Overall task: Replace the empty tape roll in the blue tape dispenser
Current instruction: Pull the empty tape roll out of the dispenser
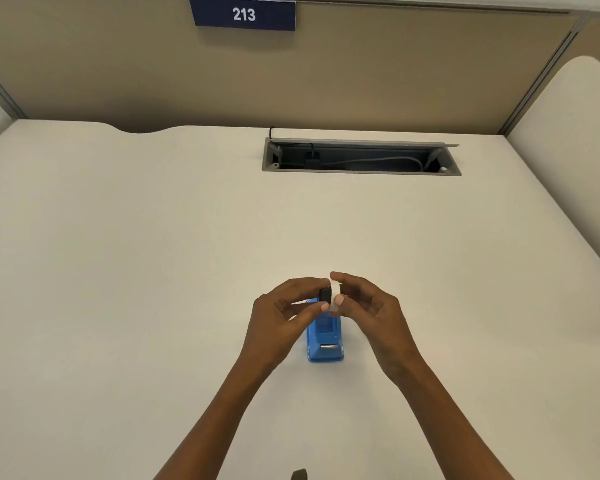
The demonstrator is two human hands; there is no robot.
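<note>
Head view: I see both hands meeting just above the far end of the blue tape dispenser point(325, 341), which stands on the white desk point(153, 271) with its cutter end towards 6 o'clock. My left hand point(284, 313) pinches a small black hub point(324, 294) between thumb and fingers, while my right hand point(364, 306) is closed on the white tape roll point(336, 295), hub and roll touching. At 12 o'clock lies an open cable tray point(361, 157); a sign reading 213 point(244, 14) hangs at 11 o'clock.
</note>
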